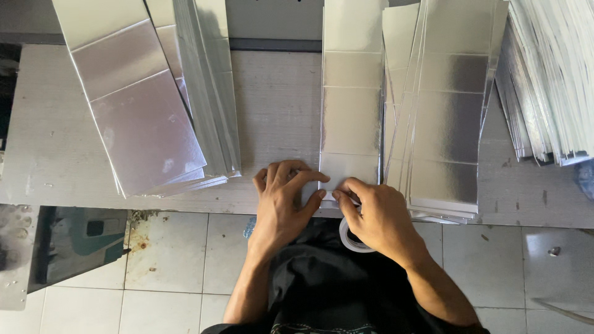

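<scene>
Left hand (281, 201) presses flat fingers on the near end of the long creased silver foil-card strip (350, 105), steadying it on the tabletop (278, 111), while right hand (378, 216) pinches its edge, white tape roll (354, 240) beneath.

Lighting: soft, even daylight, seemingly from above; pale glare on the silver sheet stacks (145, 117), strongest top right. Shadows: faint, short under the hands. Picture quality: sharp at centre, slight softness and bending toward the edges.

Silver creased card strip (351, 117), flat, lengthwise on table
</scene>
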